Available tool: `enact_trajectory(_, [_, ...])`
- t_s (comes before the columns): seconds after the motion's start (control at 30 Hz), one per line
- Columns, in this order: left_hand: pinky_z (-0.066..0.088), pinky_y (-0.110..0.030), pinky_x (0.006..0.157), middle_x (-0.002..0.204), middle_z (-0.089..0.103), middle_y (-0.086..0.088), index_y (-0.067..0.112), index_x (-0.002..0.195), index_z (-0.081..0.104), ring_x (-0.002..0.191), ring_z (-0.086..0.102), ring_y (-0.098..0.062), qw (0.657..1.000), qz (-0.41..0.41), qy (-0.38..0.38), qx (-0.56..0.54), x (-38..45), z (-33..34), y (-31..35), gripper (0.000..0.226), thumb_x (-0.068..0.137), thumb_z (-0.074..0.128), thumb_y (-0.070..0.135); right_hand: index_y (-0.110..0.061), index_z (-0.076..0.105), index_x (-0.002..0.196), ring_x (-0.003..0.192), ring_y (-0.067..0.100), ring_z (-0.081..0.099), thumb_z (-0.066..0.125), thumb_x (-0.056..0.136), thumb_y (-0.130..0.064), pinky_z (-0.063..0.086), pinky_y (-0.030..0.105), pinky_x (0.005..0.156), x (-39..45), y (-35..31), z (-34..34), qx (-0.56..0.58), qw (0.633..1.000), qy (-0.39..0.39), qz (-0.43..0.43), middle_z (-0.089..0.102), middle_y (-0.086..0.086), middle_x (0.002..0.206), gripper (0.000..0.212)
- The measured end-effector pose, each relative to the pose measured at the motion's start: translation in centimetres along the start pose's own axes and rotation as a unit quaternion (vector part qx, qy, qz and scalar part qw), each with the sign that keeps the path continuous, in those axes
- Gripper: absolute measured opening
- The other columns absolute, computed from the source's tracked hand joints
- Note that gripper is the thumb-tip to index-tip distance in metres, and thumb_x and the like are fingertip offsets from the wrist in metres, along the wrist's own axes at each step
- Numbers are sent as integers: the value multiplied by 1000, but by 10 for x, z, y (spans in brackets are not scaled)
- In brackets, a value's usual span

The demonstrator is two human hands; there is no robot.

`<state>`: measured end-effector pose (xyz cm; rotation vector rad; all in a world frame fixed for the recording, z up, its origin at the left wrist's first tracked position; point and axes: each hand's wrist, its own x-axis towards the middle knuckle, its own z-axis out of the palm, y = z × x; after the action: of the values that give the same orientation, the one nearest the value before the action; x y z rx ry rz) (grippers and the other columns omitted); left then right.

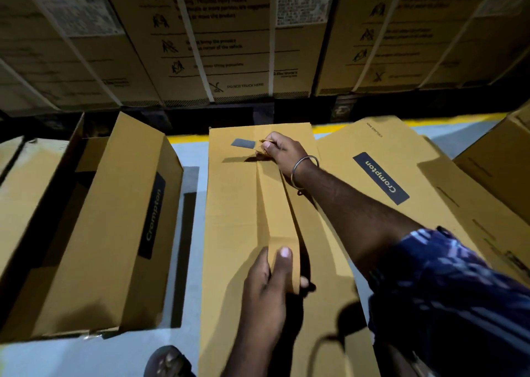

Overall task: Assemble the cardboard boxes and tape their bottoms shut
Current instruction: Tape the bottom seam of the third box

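On the floor [189, 159] between two other boxes lies the box [235, 204], seam up. At its far end the right hand [279, 150] pinches the end of the tape [275, 202] (brown, running along the seam). Nearer, the left hand [266, 288] grips the tape's near end, thumb on top.

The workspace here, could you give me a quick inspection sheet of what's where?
Surface: pale floor with a yellow line at the far edge.
Job's things: middle box lying flat, brown tape strip along its seam.
Clutter: open box to its left, flat printed box to its right.
Grips: right hand pinches the tape's far end; left hand holds the near end.
Cables: nothing seen.
Surroundings: strapped cartons stacked behind; a foot at the bottom edge.
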<state>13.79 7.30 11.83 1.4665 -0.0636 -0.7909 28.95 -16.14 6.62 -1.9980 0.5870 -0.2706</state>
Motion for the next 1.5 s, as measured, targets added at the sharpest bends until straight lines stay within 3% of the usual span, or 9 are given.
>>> enact_trajectory(0.17, [55, -19, 63, 94, 76, -18, 10, 110, 72, 73, 72, -23, 999, -5, -18, 42, -19, -5, 0, 33, 104, 52, 36, -22, 64, 87, 91, 29, 66, 56, 92, -40, 52, 43, 92, -13, 5, -8, 62, 995, -57, 46, 73, 9, 95, 21])
enact_trajectory(0.33, [53, -20, 63, 89, 75, -18, 7, 100, 72, 73, 74, -16, 998, 21, -9, 62, -16, -6, 1, 42, 100, 60, 48, -13, 59, 86, 84, 18, 63, 54, 105, -11, 49, 35, 84, -88, 1, -27, 150, 979, -125, 56, 66, 10, 86, 20])
enact_trajectory(0.53, [60, -46, 80, 96, 69, -25, 3, 97, 65, 91, 71, -41, 996, 50, 44, 67, -19, -2, -10, 75, 79, 66, 76, -10, 56, 89, 105, 34, 73, 47, 108, -10, 54, 33, 94, -130, 0, -33, 258, 951, -148, 85, 70, 18, 105, 21])
enact_trajectory(0.73, [52, -16, 69, 79, 72, 12, 12, 93, 71, 78, 65, -4, 995, 39, 50, 83, -14, -5, -12, 44, 97, 62, 55, -20, 58, 84, 105, 34, 68, 52, 105, -25, 50, 47, 100, -106, -9, -12, 184, 974, -122, 41, 73, 18, 106, 23])
enact_trajectory(0.87, [55, -44, 89, 80, 74, 6, 30, 84, 71, 83, 70, -15, 990, 37, 61, 118, -11, -3, -15, 37, 101, 55, 60, -23, 54, 82, 81, 17, 53, 52, 101, -38, 39, 37, 77, -105, 15, 2, 95, 990, -103, 32, 65, 8, 86, 24])
enact_trajectory(0.97, [53, -49, 99, 88, 78, 4, 36, 93, 74, 89, 74, -14, 991, 25, 50, 124, -15, -5, -21, 44, 95, 51, 74, -26, 53, 86, 84, 26, 58, 48, 101, -44, 45, 42, 78, -104, 16, 2, 54, 994, -93, 37, 69, 4, 92, 24])
enact_trajectory(1.2, [56, -55, 95, 93, 77, -6, 29, 98, 75, 89, 75, -30, 985, -118, 51, 118, -104, -17, -55, 54, 89, 53, 78, -23, 53, 89, 72, 15, 44, 47, 106, -31, 32, 33, 64, -114, -4, 0, -9, 996, -84, 37, 52, -3, 77, 19])
enact_trajectory(1.4, [44, -31, 86, 98, 69, -5, 13, 101, 67, 100, 65, -18, 973, -103, 89, 188, -148, -14, -48, 49, 107, 41, 55, -28, 55, 77, 79, 26, 58, 55, 99, -30, 37, 32, 68, -134, -14, -5, 60, 990, -96, 87, 58, 3, 82, 22])
enact_trajectory(1.5, [41, -27, 72, 82, 68, 8, 15, 95, 67, 77, 66, 0, 972, -92, 94, 193, -150, -14, -44, 48, 108, 42, 53, -26, 54, 78, 92, 30, 65, 55, 101, -19, 48, 33, 84, -179, 4, -2, 103, 982, -132, 84, 66, 12, 90, 24])
